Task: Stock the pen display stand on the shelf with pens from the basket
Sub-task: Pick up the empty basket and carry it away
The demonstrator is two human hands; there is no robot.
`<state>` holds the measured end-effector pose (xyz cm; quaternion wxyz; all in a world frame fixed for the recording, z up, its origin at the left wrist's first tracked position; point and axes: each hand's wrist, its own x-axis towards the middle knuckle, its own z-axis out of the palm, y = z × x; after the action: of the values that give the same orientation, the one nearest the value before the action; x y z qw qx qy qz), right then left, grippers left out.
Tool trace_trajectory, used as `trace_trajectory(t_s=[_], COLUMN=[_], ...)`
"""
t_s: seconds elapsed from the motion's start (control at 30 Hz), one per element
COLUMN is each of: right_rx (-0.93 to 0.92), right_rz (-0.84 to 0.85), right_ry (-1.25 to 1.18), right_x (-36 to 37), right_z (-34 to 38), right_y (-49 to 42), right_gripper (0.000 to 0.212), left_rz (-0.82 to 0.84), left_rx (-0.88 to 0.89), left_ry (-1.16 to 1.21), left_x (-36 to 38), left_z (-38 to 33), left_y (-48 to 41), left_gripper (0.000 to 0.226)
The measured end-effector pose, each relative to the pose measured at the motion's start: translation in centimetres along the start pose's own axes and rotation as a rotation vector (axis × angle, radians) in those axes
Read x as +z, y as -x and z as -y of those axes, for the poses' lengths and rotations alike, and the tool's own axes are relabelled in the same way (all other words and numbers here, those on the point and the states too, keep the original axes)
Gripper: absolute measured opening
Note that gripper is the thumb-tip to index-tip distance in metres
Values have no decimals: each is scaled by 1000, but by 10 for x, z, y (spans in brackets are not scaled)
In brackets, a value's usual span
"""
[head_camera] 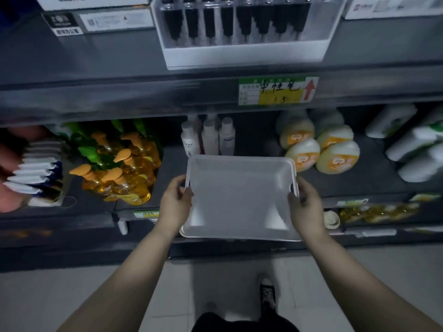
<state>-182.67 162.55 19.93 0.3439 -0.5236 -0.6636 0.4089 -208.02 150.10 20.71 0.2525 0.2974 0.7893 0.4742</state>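
My left hand (pixel 176 200) and right hand (pixel 303 202) each grasp a side rim of the shallow white plastic basket (pixel 239 195) at frame centre (empty, I judge). The clear plastic pen display stand (pixel 242 55), top centre, holds black pens (pixel 244 22). Swinging the basket forward could topple the white bottles (pixel 209 137) behind.

Both bare forearms extended forward and converged slightly. The left hand (pixel 176 201) gripped the left short side of the white rectangular plastic basket (pixel 239 200), digits curled round its rim. The right hand (pixel 304 202) gripped the opposite side in the same manner.
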Motion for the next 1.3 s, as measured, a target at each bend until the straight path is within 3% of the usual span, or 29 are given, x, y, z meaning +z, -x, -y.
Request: trace_trajectory(t_s=[0.17,0.4,0.63,0.97,1.3], right_rx=[109,306,450,608,705], right_rz=[-170,-413,-677,-1035,-1296], right_ry=[-6,2,11,-35,15], right_x=[-9,-59,-136,-261,-352], right_z=[5,-16,-45,-85,-120], right_y=[51,134,229,399,571], right_gripper=[46,51,43,46,47], left_rz=[141,347,640,969,1286], left_rx=[92,305,423,632,609], left_ry=[-141,-90,-55,-90,-112], left_x=[-1,43,114,222,308], left_z=[-2,-21,-59,-97,-97], left_y=[3,43,123,304,494], left_gripper=[38,44,45,42,41])
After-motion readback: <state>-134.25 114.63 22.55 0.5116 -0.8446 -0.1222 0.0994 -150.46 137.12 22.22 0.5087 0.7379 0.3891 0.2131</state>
